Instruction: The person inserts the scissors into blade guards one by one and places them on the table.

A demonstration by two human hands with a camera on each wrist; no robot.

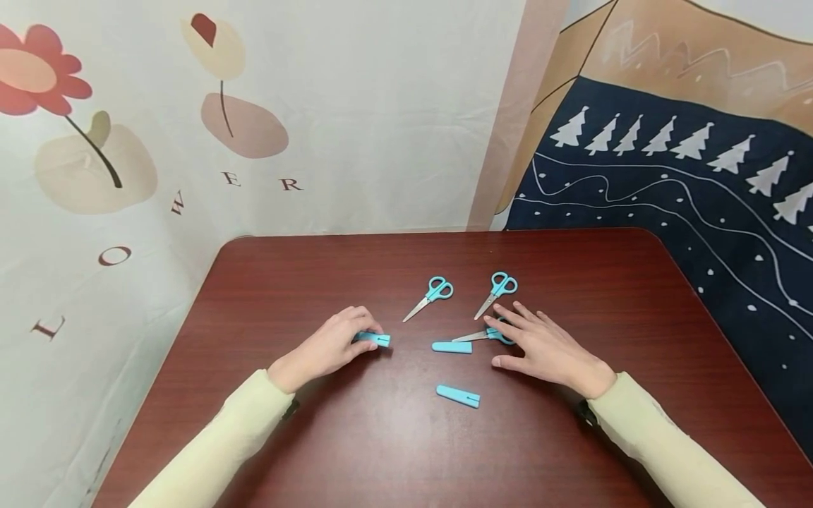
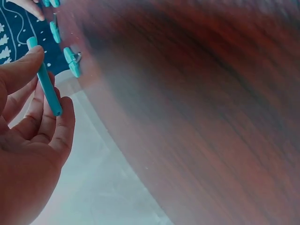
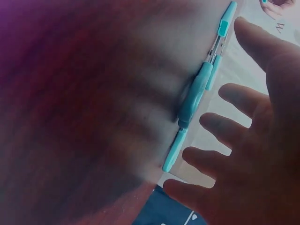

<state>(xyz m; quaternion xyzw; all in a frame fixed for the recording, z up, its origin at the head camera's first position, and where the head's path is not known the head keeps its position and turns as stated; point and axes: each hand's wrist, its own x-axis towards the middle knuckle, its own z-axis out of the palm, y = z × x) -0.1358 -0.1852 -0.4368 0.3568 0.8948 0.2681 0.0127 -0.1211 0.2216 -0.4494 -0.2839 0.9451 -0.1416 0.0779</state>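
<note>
On wood-grained bench: two tapered blue covers; three metal-bladed scissors; left grip pinching slotted third cover; right grip spread above one pair.

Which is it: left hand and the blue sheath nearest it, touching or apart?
Touching. Left wrist view: the left hand holds the blue sheath, thumb pressed against it.

- left sleeve showing pale yellow-green, running to the wrist
- right sleeve matching in colour
- dark wrist pieces peeking out under both
</note>
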